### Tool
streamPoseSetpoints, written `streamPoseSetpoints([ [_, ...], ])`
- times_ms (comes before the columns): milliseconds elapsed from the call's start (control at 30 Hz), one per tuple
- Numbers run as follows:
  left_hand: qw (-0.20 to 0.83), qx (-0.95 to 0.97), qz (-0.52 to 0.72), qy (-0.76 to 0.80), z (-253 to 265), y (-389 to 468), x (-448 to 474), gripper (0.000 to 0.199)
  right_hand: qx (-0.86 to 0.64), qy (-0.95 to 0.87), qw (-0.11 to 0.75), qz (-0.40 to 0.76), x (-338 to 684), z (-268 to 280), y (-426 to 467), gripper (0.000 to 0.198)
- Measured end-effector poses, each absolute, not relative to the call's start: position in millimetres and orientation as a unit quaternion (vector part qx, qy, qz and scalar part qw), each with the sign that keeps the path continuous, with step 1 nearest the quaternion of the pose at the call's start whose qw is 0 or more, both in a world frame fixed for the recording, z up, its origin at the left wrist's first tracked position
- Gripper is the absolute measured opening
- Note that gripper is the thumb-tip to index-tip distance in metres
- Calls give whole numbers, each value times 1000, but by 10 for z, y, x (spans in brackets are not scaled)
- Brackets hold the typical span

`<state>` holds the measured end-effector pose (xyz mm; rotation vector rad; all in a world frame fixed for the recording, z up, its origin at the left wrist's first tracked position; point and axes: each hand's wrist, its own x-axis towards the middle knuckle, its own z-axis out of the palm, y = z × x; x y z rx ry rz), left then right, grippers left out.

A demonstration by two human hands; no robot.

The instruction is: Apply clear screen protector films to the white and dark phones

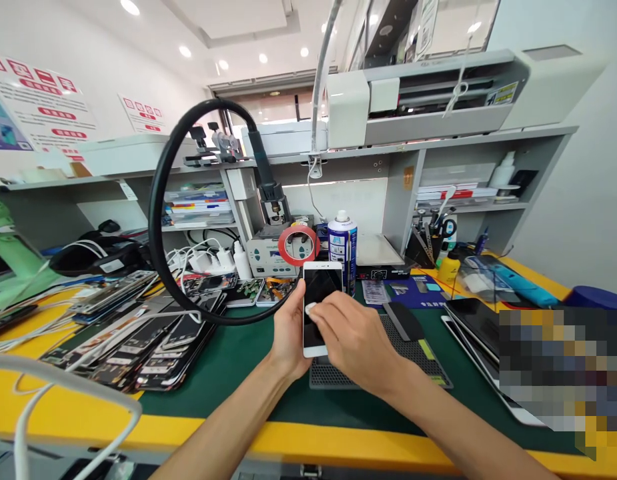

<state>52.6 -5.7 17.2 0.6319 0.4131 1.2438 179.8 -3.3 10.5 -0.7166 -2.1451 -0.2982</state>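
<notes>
A white-framed smartphone with a dark screen stands nearly upright in front of me. My left hand wraps round its left edge and grips it. Against the screen, my right hand pinches a small white wad; its material is too small to tell, and the fingers cover part of it. The right hand also hides the phone's lower right side. Below the phone lies a grey perforated mat, on a dark green work mat.
Stacked phone screens lie to the left. A thick black hose loops down close to my left hand. Behind the phone stand a blue spray can and a red tape roll. Tablets lie at right.
</notes>
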Motion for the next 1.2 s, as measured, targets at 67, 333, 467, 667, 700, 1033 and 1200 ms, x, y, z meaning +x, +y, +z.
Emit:
streamPoseSetpoints([
  [67, 740, 299, 563, 214, 194, -58, 494, 47, -265, -881, 373, -121, 1768, 68, -85, 21],
  [333, 754, 301, 544, 213, 258, -24, 415, 65, -257, -886, 355, -149, 1676, -35, -169, 19],
  [467, 741, 281, 574, 205, 269, -12, 407, 61, -283, -871, 365, -167, 1668, -67, -143, 17],
  [667, 708, 268, 618, 213, 320, -6, 371, 55, -307, -834, 433, -150, 1738, -40, -71, 13],
  [700, 707, 269, 620, 209, 322, -4, 363, 55, -308, -830, 441, -147, 1747, -34, -60, 13],
  [1033, 705, 277, 627, 181, 295, 17, 305, 53, -320, -816, 469, -105, 1794, 18, -56, 12],
  [1200, 703, 260, 635, 186, 325, 8, 306, 55, -317, -802, 496, -101, 1779, -6, -67, 10],
])
